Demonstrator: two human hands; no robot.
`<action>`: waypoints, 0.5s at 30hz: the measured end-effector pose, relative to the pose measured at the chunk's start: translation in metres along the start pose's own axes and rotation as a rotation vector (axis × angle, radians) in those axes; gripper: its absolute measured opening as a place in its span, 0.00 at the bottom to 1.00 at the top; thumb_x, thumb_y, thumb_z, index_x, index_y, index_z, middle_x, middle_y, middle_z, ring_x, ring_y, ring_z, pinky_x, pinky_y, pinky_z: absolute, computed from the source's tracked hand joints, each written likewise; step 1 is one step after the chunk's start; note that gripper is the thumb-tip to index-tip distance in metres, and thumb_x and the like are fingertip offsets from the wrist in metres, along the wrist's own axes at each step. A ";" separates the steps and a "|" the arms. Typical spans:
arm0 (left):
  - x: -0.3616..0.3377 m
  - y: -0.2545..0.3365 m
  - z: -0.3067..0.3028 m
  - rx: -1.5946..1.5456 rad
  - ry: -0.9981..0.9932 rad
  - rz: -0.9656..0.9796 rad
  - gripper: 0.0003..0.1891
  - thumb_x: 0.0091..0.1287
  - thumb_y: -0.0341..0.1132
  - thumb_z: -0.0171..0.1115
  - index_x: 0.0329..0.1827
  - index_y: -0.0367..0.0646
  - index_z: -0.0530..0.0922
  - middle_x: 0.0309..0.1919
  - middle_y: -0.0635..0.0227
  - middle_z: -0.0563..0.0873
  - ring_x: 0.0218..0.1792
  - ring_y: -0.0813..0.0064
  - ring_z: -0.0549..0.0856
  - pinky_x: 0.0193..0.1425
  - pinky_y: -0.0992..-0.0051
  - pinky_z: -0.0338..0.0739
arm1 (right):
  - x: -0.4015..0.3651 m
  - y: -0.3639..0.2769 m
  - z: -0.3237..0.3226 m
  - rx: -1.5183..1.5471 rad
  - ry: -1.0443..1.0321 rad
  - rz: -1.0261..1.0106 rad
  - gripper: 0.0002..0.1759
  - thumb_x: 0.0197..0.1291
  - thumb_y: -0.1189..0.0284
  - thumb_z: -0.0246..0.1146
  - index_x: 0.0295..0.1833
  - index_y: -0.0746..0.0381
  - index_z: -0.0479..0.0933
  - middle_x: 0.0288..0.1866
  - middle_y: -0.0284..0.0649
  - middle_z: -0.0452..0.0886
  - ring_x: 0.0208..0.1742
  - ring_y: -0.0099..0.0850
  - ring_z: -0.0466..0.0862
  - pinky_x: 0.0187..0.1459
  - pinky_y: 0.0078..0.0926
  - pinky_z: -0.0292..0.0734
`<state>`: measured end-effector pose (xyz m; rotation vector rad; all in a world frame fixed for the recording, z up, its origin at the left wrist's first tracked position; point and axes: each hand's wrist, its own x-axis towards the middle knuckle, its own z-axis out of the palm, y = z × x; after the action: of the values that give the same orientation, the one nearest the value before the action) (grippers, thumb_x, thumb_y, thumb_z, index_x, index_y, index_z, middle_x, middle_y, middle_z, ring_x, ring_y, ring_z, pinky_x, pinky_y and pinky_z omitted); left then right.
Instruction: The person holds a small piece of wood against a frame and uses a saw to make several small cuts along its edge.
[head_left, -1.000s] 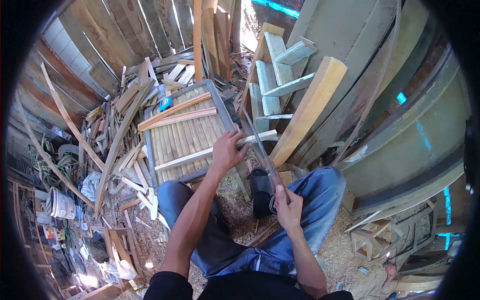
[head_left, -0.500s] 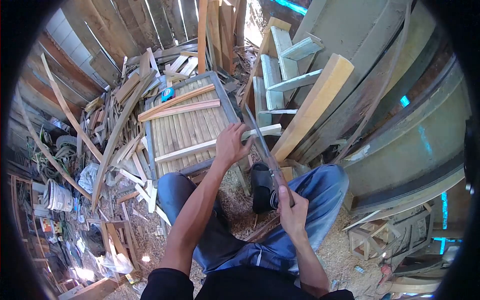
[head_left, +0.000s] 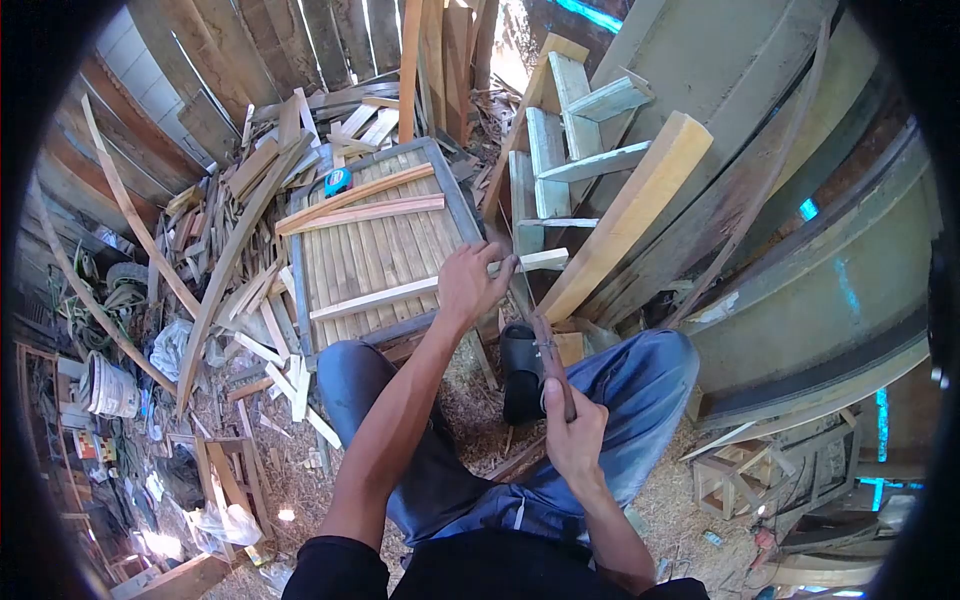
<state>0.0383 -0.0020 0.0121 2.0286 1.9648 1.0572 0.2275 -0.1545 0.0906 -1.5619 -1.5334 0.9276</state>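
Note:
My right hand is closed around the wooden handle of a handsaw, whose thin blade points up and away, seen nearly edge-on. A pale wood strip lies across a slatted panel and sticks out past its right edge. My left hand grips this strip near the panel's edge, its thumb and fingertips close to the blade. The blade crosses the strip just right of those fingers. Two more strips and a blue tape measure rest on the panel's upper part.
Scrap wood is piled left of the panel. A thick beam and a whitish stepped wooden piece lean at the right. My foot in a dark sandal is below the strip. A white bucket stands far left.
The saw's handle and my right hand have moved slightly left and down, and the blade now shows thinner. My left hand has shifted slightly right.

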 end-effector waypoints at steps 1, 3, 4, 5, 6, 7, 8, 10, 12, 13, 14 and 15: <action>-0.001 0.001 0.001 0.001 0.034 0.026 0.15 0.65 0.46 0.64 0.31 0.43 0.83 0.30 0.62 0.84 0.38 0.58 0.84 0.44 0.61 0.77 | 0.004 0.001 0.003 -0.008 -0.002 0.006 0.25 0.73 0.58 0.59 0.30 0.70 0.78 0.15 0.34 0.64 0.20 0.18 0.65 0.24 0.27 0.63; 0.000 0.000 0.002 -0.014 0.023 0.019 0.15 0.65 0.46 0.64 0.31 0.43 0.83 0.30 0.62 0.85 0.38 0.58 0.84 0.44 0.61 0.77 | 0.013 -0.002 0.007 -0.017 0.003 0.017 0.26 0.73 0.57 0.58 0.30 0.70 0.78 0.15 0.34 0.63 0.20 0.18 0.64 0.24 0.27 0.63; 0.000 0.000 0.003 -0.025 0.018 0.009 0.15 0.65 0.46 0.64 0.31 0.43 0.82 0.30 0.62 0.85 0.38 0.57 0.84 0.44 0.61 0.77 | 0.020 -0.005 0.008 -0.022 -0.010 0.031 0.26 0.73 0.57 0.58 0.30 0.70 0.78 0.15 0.34 0.63 0.21 0.17 0.64 0.24 0.27 0.62; 0.000 0.000 0.004 -0.026 0.017 0.012 0.15 0.65 0.46 0.64 0.31 0.43 0.82 0.30 0.62 0.85 0.38 0.57 0.84 0.44 0.61 0.77 | 0.024 -0.007 0.009 -0.025 -0.023 0.043 0.27 0.73 0.56 0.58 0.30 0.70 0.77 0.15 0.34 0.63 0.21 0.17 0.64 0.23 0.27 0.61; 0.001 0.000 0.004 -0.029 0.016 0.014 0.14 0.65 0.46 0.64 0.31 0.44 0.82 0.31 0.62 0.85 0.38 0.57 0.84 0.44 0.61 0.77 | 0.025 -0.008 0.009 0.004 -0.012 0.035 0.27 0.73 0.56 0.59 0.30 0.70 0.77 0.15 0.33 0.63 0.21 0.17 0.63 0.23 0.27 0.60; 0.001 -0.001 0.003 -0.031 0.014 0.013 0.14 0.65 0.46 0.64 0.31 0.44 0.82 0.31 0.62 0.85 0.38 0.58 0.83 0.44 0.61 0.77 | 0.023 -0.008 0.008 0.004 -0.016 0.035 0.27 0.73 0.56 0.59 0.30 0.70 0.77 0.15 0.33 0.63 0.21 0.17 0.63 0.23 0.27 0.60; 0.000 -0.004 0.004 -0.030 0.014 0.007 0.14 0.65 0.46 0.64 0.31 0.44 0.82 0.31 0.62 0.85 0.38 0.58 0.83 0.44 0.61 0.77 | 0.019 -0.006 0.004 0.004 -0.025 0.040 0.28 0.73 0.55 0.58 0.29 0.70 0.77 0.15 0.32 0.64 0.21 0.17 0.64 0.23 0.26 0.60; 0.002 -0.004 0.002 0.000 -0.099 -0.026 0.14 0.65 0.46 0.63 0.38 0.43 0.84 0.38 0.63 0.87 0.41 0.55 0.83 0.48 0.58 0.78 | 0.011 0.002 -0.002 -0.004 -0.041 0.046 0.29 0.73 0.54 0.58 0.29 0.69 0.77 0.14 0.31 0.66 0.20 0.17 0.65 0.23 0.25 0.61; 0.001 -0.003 0.004 0.015 -0.069 -0.022 0.15 0.65 0.47 0.63 0.38 0.43 0.84 0.37 0.63 0.87 0.41 0.55 0.83 0.47 0.58 0.78 | 0.003 0.010 -0.004 0.055 -0.047 0.126 0.30 0.74 0.52 0.57 0.27 0.68 0.77 0.15 0.28 0.68 0.20 0.17 0.68 0.22 0.23 0.62; 0.000 -0.002 0.005 0.031 -0.042 -0.004 0.15 0.66 0.47 0.63 0.37 0.43 0.84 0.36 0.63 0.87 0.41 0.55 0.83 0.47 0.58 0.78 | 0.006 0.011 -0.002 0.053 -0.052 0.133 0.30 0.74 0.52 0.57 0.27 0.68 0.77 0.15 0.28 0.68 0.20 0.17 0.68 0.22 0.23 0.62; -0.001 -0.002 0.004 0.030 -0.049 -0.004 0.15 0.66 0.47 0.63 0.37 0.43 0.84 0.36 0.63 0.87 0.41 0.55 0.83 0.47 0.58 0.78 | 0.014 0.010 0.003 0.054 -0.044 0.123 0.28 0.74 0.54 0.57 0.31 0.69 0.78 0.16 0.39 0.69 0.19 0.22 0.68 0.25 0.29 0.65; -0.002 -0.002 0.004 0.023 -0.032 0.010 0.15 0.66 0.47 0.63 0.37 0.43 0.83 0.36 0.63 0.87 0.41 0.56 0.83 0.46 0.58 0.77 | 0.024 0.007 0.007 0.056 -0.032 0.112 0.26 0.73 0.56 0.57 0.36 0.71 0.80 0.17 0.49 0.70 0.19 0.28 0.68 0.27 0.34 0.69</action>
<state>0.0392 -0.0018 0.0079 2.0562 1.9627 1.0024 0.2251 -0.1308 0.0808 -1.6138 -1.4414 1.0534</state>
